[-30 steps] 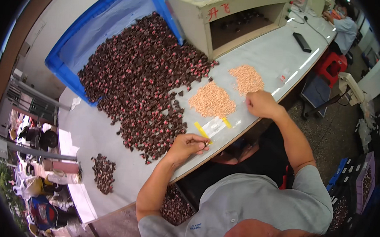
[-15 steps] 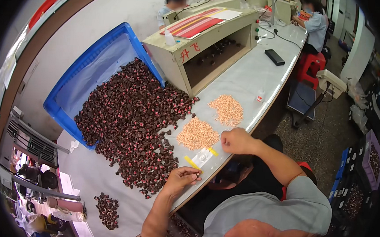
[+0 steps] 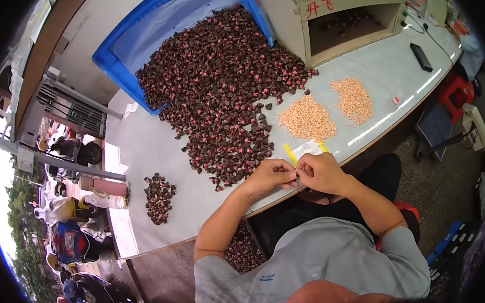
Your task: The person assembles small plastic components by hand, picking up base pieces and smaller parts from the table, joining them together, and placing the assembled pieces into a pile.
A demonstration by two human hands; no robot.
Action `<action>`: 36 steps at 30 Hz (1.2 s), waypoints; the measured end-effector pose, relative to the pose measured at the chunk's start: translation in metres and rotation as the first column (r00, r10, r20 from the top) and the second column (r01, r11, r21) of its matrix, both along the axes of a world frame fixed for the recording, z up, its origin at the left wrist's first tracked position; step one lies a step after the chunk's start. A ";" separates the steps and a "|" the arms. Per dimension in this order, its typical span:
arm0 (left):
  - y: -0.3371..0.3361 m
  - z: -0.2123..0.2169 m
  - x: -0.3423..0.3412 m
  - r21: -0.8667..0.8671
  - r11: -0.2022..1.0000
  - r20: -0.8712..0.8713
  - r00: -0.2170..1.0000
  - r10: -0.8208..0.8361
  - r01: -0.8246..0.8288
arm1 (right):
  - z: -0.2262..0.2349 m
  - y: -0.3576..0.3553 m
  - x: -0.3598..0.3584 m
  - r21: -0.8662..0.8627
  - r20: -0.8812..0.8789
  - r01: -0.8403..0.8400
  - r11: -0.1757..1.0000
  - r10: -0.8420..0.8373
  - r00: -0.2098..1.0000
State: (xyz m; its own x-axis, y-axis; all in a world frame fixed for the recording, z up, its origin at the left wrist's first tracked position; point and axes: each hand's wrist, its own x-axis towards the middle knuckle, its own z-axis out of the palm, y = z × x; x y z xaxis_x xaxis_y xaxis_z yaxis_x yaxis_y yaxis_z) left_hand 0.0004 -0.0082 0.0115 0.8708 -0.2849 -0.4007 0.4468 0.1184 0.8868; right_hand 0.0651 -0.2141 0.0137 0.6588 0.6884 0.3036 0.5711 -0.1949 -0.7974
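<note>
Bench (image 3: pixel 195 209), one, with hand work at its front edge.
Blue tray (image 3: pixel 255 15), by the far edge; dark heap (image 3: pixel 218 90), spilling from it toward the front edge; larger pale pile (image 3: pixel 307 117) and smaller pale pile (image 3: pixel 354 101), right of the heap; right hand (image 3: pixel 322 173) and left hand (image 3: pixel 271 176), fingertips meeting, each grip closed in a pinch, anything held too small to tell. Step in hand, seemingly: fine two-handed fingertip work; next move calls for steady, light pressure. Changed: right hand, earlier apart, now meets left.
</note>
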 end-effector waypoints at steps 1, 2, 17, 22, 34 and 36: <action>0.000 0.000 0.000 -0.011 1.000 -0.002 1.000 0.004 -0.004 | 0.000 0.000 0.000 0.003 -0.023 -0.012 1.000 0.013 1.000; 0.000 0.000 0.000 -0.016 1.000 -0.009 1.000 0.007 -0.007 | 0.001 -0.001 0.000 -0.008 -0.025 -0.016 1.000 0.016 1.000; 0.001 -0.001 0.000 -0.018 1.000 -0.038 0.999 -0.015 0.014 | -0.006 -0.001 0.001 0.025 -0.114 -0.046 0.999 0.048 0.992; 0.000 -0.002 0.000 -0.013 1.000 -0.039 0.999 -0.015 0.014 | -0.004 -0.002 0.002 0.030 -0.144 -0.071 0.997 0.075 0.987; 0.002 -0.007 0.000 -0.060 0.998 0.000 1.000 0.003 -0.003 | 0.035 -0.016 0.048 -0.226 0.415 -0.010 0.974 0.106 0.904; 0.003 -0.008 -0.001 -0.068 0.998 0.002 1.000 0.007 -0.007 | 0.038 -0.014 0.053 -0.296 0.505 0.009 0.955 0.148 0.851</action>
